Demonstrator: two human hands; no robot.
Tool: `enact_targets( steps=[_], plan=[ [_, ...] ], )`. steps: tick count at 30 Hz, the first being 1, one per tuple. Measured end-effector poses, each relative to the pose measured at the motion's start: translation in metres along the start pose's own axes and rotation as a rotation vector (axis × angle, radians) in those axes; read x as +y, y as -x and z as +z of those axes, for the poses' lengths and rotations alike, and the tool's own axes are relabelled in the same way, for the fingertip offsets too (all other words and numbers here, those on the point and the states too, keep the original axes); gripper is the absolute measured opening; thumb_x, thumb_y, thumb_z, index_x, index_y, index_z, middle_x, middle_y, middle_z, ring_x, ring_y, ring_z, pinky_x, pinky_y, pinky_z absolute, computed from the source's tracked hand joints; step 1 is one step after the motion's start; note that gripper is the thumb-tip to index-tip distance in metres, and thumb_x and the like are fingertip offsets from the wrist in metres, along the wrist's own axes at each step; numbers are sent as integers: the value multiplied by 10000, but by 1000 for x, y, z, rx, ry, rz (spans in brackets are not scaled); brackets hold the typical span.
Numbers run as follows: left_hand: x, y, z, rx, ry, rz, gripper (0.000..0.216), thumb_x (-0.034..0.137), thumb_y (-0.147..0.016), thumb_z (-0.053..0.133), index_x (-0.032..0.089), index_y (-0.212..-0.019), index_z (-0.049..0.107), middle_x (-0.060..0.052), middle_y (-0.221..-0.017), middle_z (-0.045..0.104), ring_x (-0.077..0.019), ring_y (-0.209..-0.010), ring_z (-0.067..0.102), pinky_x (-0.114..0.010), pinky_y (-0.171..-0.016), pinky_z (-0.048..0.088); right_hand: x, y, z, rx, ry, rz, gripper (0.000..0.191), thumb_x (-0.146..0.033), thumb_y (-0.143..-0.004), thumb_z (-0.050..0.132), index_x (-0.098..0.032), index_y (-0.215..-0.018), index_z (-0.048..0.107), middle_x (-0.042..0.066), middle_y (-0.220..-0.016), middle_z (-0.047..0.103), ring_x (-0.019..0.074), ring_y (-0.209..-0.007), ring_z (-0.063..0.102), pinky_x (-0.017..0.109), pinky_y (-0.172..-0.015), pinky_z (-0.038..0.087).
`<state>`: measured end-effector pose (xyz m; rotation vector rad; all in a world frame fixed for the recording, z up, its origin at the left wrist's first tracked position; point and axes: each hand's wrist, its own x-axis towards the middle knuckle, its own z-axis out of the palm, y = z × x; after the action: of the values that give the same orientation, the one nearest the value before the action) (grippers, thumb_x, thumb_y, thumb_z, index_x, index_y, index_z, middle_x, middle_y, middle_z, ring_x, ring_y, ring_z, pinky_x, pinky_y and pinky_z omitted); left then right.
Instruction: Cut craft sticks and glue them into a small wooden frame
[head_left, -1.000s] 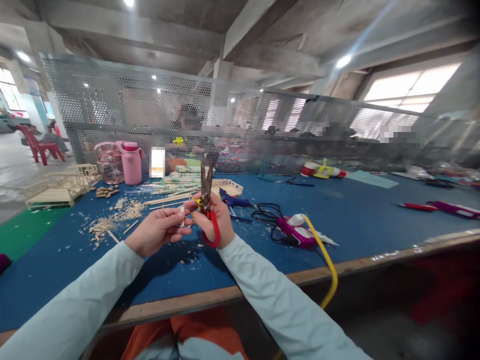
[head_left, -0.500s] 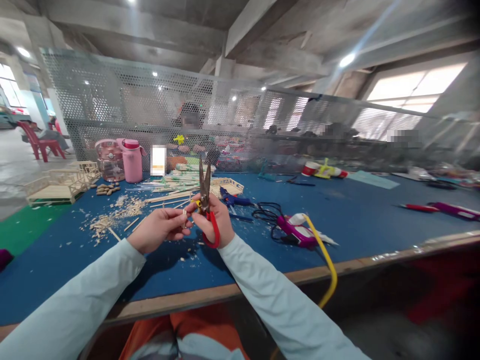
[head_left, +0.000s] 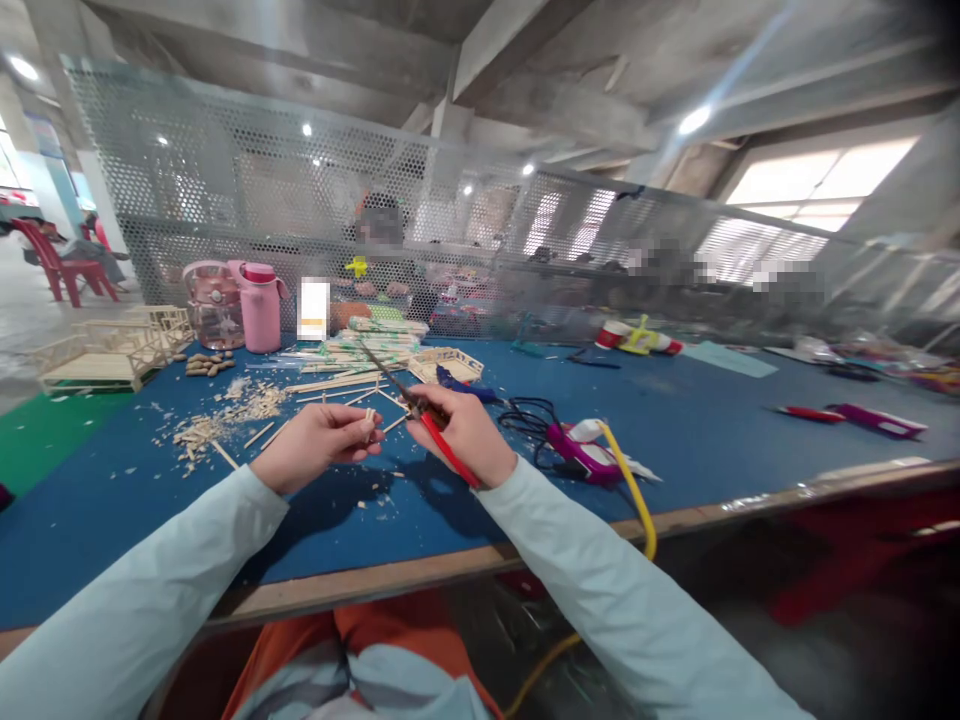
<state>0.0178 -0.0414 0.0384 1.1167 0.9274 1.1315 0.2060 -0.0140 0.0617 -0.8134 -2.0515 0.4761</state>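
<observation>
Between the thumb and fingers of my left hand (head_left: 319, 445) I pinch a small pale wooden piece (head_left: 369, 418). A pair of red-handled scissors (head_left: 442, 445) is gripped in my right hand (head_left: 474, 430), the blades pointing up and to the left, above the blue table. The two hands are a short way apart. Just beyond them lie thin wooden sticks (head_left: 337, 384) and a small wooden frame (head_left: 457, 366). Wood chips (head_left: 199, 437) are scattered left of my left hand.
Small wooden models (head_left: 90, 355) stand at the left, near a pink bottle (head_left: 260, 310) and a clear pink jug (head_left: 214, 305). A blue glue gun (head_left: 465, 388) lies behind my right hand. To the right are a purple tool (head_left: 585, 455) and a yellow cord (head_left: 630, 490). A perforated metal screen (head_left: 285, 200) rises behind.
My right hand has drawn away to the right from my left hand. The scissors have tipped from upright to leaning left, and their blades look closer together.
</observation>
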Motion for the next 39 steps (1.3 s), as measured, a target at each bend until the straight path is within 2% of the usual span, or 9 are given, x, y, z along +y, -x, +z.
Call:
enact_targets(
  steps=[5, 8, 10, 13, 16, 18, 25, 32, 39],
  plan=[
    [3, 0, 1, 32, -32, 29, 325, 363, -521, 764, 126, -732, 693, -60, -689, 674, -133, -628, 619, -232, -592, 487, -4, 3, -12, -38, 296, -108, 287, -155, -664, 558, -177, -922, 682, 38, -777, 691, 149, -617, 593, 243, -606, 435],
    [5, 1, 1, 36, -96, 56, 345, 410, -522, 748, 119, -697, 686, -45, -663, 665, -133, -635, 616, -244, -610, 492, -9, 5, -18, -139, 493, -151, 261, -165, -693, 534, -191, -899, 693, 44, -739, 690, 149, -607, 590, 238, -583, 415],
    [5, 1, 1, 45, -131, 72, 378, 440, -516, 741, 121, -712, 688, -44, -677, 667, -138, -648, 619, -252, -619, 494, -11, 5, -19, -160, 557, -155, 271, -166, -704, 527, -186, -922, 687, 49, -755, 692, 145, -617, 592, 231, -589, 412],
    [4, 1, 0, 58, -172, 86, 410, 457, -502, 741, 127, -739, 693, -50, -695, 675, -147, -659, 624, -263, -626, 498, -12, 4, -20, -163, 590, -152, 286, -170, -712, 525, -179, -955, 676, 55, -816, 694, 145, -664, 601, 225, -620, 414],
    [3, 0, -1, 61, -218, 99, 402, 468, -507, 734, 122, -708, 693, -54, -658, 672, -157, -659, 627, -267, -627, 502, -9, 3, -21, -242, 612, -142, 264, -179, -719, 519, -191, -929, 679, 42, -765, 687, 143, -653, 588, 225, -610, 405],
    [2, 0, -1, 57, -222, 119, 400, 467, -525, 725, 127, -733, 695, -56, -682, 678, -166, -678, 635, -268, -625, 506, -8, 2, -22, -241, 587, -118, 275, -189, -719, 524, -179, -955, 664, 37, -742, 673, 131, -620, 567, 221, -593, 400],
    [3, 1, 4, 96, -245, 198, 307, 379, -558, 719, 135, -744, 704, -41, -643, 679, -180, -658, 645, -265, -590, 514, -11, 2, -21, -287, 563, -119, 331, -184, -704, 532, -158, -1022, 619, 57, -861, 642, 147, -723, 551, 253, -660, 418],
    [1, 2, 3, 86, -334, 372, 214, 288, -650, 646, 155, -804, 714, -50, -705, 699, -167, -632, 639, -241, -554, 505, -12, 3, -17, -221, 555, -194, 336, -180, -690, 544, -143, -1020, 594, 87, -945, 623, 180, -820, 545, 298, -749, 430],
    [-3, 2, -1, 72, -468, 535, 198, 218, -711, 575, 144, -838, 708, -41, -656, 681, -141, -595, 594, -229, -553, 480, -13, 4, -16, -237, 568, -212, 325, -199, -703, 537, -146, -1020, 587, 91, -942, 616, 195, -853, 543, 317, -766, 433]
  ],
)
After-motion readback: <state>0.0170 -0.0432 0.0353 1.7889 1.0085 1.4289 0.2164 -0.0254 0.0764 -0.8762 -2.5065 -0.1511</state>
